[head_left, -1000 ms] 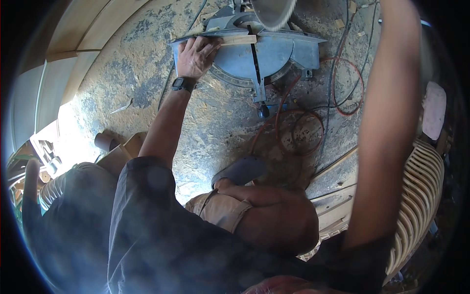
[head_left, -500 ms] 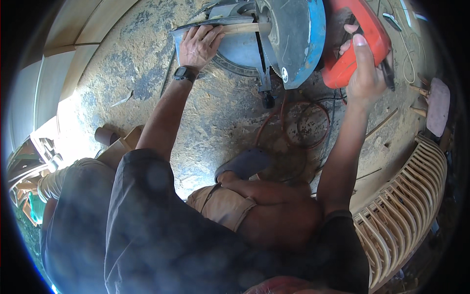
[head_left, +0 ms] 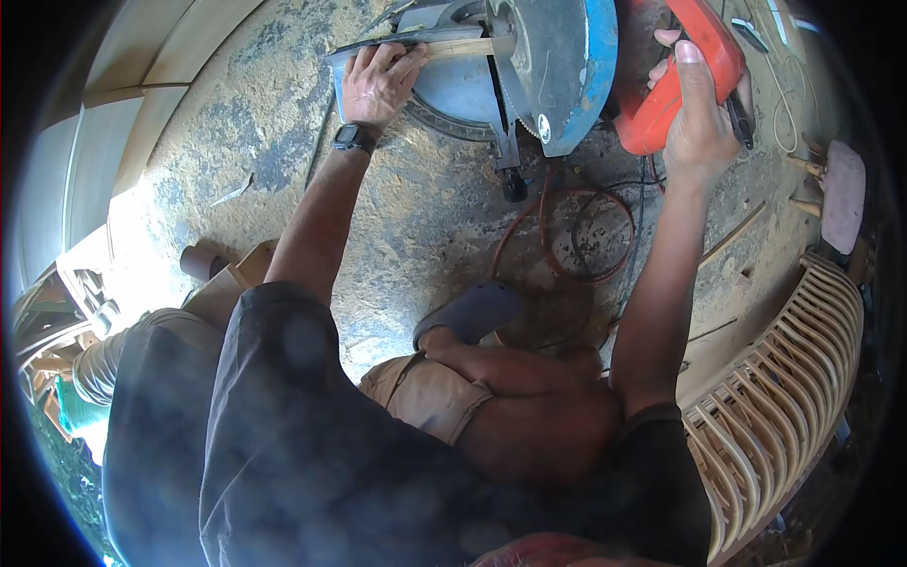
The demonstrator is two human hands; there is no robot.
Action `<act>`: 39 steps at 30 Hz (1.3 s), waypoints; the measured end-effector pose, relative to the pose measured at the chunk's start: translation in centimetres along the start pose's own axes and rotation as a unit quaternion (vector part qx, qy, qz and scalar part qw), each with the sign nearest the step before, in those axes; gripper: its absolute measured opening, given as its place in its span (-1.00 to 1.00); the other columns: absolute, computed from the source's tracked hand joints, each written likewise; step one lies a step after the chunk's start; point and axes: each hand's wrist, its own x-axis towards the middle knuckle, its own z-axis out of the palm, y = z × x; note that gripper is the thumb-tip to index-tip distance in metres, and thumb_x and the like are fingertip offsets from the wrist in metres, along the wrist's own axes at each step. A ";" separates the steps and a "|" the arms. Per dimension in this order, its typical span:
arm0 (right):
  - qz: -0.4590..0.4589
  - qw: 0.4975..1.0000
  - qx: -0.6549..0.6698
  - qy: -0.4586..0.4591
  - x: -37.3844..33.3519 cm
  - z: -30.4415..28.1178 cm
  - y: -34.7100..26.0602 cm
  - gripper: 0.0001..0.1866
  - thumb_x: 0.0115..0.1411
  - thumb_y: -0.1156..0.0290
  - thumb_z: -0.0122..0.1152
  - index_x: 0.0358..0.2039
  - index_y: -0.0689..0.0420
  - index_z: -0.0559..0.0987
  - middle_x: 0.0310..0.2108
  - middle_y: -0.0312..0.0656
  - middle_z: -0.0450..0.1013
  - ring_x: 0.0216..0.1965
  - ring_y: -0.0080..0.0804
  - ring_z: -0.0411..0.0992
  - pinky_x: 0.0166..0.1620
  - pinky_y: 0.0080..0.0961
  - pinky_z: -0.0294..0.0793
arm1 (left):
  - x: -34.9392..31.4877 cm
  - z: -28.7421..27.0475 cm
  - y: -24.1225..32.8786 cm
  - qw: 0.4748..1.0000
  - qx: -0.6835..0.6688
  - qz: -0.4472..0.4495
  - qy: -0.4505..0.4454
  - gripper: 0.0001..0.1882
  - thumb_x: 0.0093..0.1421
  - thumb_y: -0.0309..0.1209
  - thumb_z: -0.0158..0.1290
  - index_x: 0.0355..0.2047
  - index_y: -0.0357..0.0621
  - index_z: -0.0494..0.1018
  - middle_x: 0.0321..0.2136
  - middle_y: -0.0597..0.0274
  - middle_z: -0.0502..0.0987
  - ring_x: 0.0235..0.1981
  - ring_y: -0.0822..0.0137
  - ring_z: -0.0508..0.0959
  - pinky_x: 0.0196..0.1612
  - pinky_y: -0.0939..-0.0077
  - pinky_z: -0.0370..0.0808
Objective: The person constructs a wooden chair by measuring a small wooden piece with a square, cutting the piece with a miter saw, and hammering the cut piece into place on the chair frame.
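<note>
My left hand (head_left: 374,93), with a dark watch on its wrist, presses a narrow wooden strip (head_left: 460,48) against the fence of a miter saw. Its fingers curl over the strip, whose other end reaches the blade (head_left: 511,90). The saw head, with a grey and blue guard (head_left: 557,76), stands over the round grey saw table (head_left: 453,99). My right hand (head_left: 701,128) is wrapped round the red saw handle (head_left: 652,121), thumb on top. A thin dark object (head_left: 740,121) juts out beside that palm; I cannot make out what it is.
On the worn concrete floor, a coiled reddish hose (head_left: 586,281) lies below the saw. Curved wooden slats (head_left: 775,406) stand in a row at the right, near a small pinkish stool-like piece (head_left: 844,197). Pale panels (head_left: 132,57) lean at the left. My shoe (head_left: 477,312) rests near the hose.
The saw head and red handle have shifted slightly up and left in the picture, my right hand with them. My left hand still holds the strip, also a touch farther left.
</note>
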 end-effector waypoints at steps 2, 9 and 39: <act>-0.003 1.000 -0.002 0.003 0.0 0.1 -0.3 -0.70 0.36 0.34 0.21 -0.06 0.32 0.60 -0.35 -0.13 0.58 -0.43 -0.46 0.50 -0.26 -0.50 0.50 | -0.1 0.0 0.0 1.000 -0.005 0.000 -0.001 -0.73 0.20 -0.15 0.30 -0.06 0.36 0.69 -0.29 0.51 0.54 -0.22 0.32 0.54 -0.13 0.34 0.48; -0.017 1.000 -0.012 -0.004 -0.2 -0.2 -0.1 -0.72 0.34 0.39 0.20 -0.06 0.34 0.59 -0.32 -0.10 0.60 -0.42 -0.45 0.51 -0.25 -0.51 0.51 | -0.2 0.1 -0.1 1.000 -0.005 0.005 -0.001 -0.72 0.19 -0.16 0.31 -0.07 0.33 0.70 -0.27 0.49 0.56 -0.22 0.30 0.56 -0.14 0.32 0.48; 0.101 0.994 -0.030 0.038 -0.5 -0.3 0.1 -0.75 0.33 0.34 0.27 -0.08 0.21 0.62 -0.34 -0.29 0.58 -0.45 -0.62 0.45 -0.31 -0.61 0.42 | -0.8 0.4 1.9 0.994 0.018 -0.106 -0.002 -0.69 0.23 -0.05 0.26 -0.03 0.34 0.64 -0.12 0.51 0.60 0.02 0.32 0.51 0.20 -0.01 0.16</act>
